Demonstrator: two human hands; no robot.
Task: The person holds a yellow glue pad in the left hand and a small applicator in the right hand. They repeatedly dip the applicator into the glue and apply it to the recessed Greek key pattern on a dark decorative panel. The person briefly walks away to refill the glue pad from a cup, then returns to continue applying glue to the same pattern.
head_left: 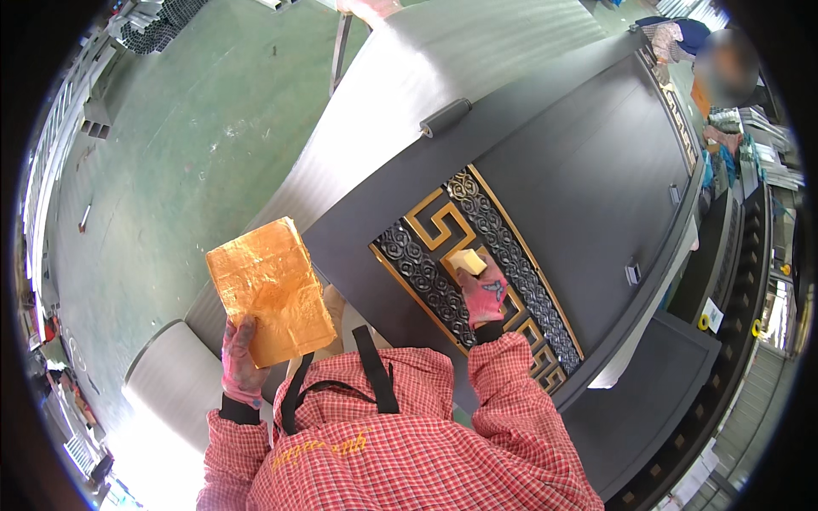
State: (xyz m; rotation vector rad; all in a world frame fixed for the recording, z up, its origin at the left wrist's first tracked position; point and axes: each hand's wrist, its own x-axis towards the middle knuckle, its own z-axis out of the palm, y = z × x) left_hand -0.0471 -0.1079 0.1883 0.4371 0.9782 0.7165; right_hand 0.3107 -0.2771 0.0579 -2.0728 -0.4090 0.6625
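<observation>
My left hand (242, 362), in a stained pink glove, grips the lower corner of a flat rectangular board (273, 289) covered in shiny gold paint. In my right hand (486, 294), also pink-gloved, is a pale yellow sponge block (468, 261). The sponge is over the raised gold key pattern (434, 223) on a dark grey door panel (562, 136); whether it touches the pattern I cannot tell. Bands of black scroll relief (511, 243) with gold edging run along both sides of that pattern. Part of the pattern is hidden under my right hand and sleeve.
Beneath the panel lies a whitish foam sheet (375, 94), with its roll (166, 366) at the lower left. A small dark grey cylinder (446, 117) rests at the panel's far edge. Another person (682, 38) is at the far right end. Another dark panel (648, 400) lies at right.
</observation>
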